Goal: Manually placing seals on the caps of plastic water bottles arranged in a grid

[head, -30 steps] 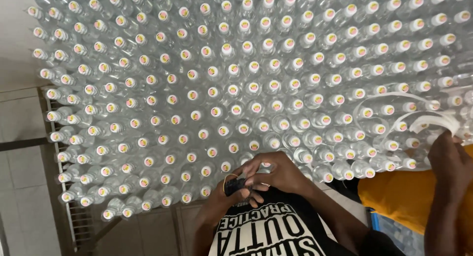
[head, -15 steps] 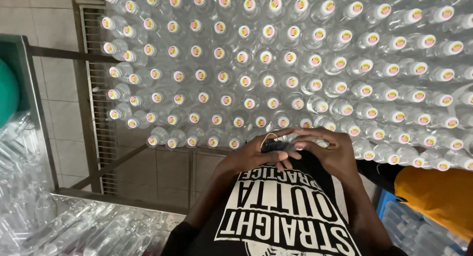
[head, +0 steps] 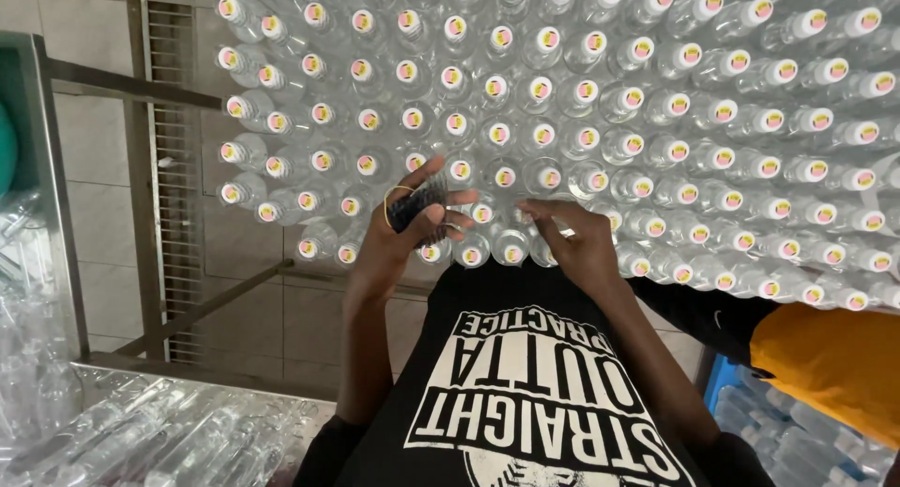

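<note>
Head view, nearest first: a black shirt with white lettering [head: 525, 403] fills the foreground, both forearms rising from it toward the table edge; the left hand [head: 403, 229] has its fingers closed around a small dark bundle [head: 417, 209], a thin yellow band looped beside it; the right hand [head: 572, 239] lies with fingers loosely curled and part-open over the front row, fingertips touching a bottle top, gripping nothing that shows. Just beyond, clear capped bottles [head: 562, 121] stand packed cap to cap across the whole surface; whether they hold liquid cannot be told. My judgement is that a nudge from either wrist could tip the front row off the edge, since the bottles stand touching and close to it; the bundle could also slip from the left fingers. Lower left, a metal bin [head: 141, 431] holds loose clear bottles; lower right, a blue crate [head: 722, 393] holds more, beside another person's orange sleeve [head: 834, 356].
</note>
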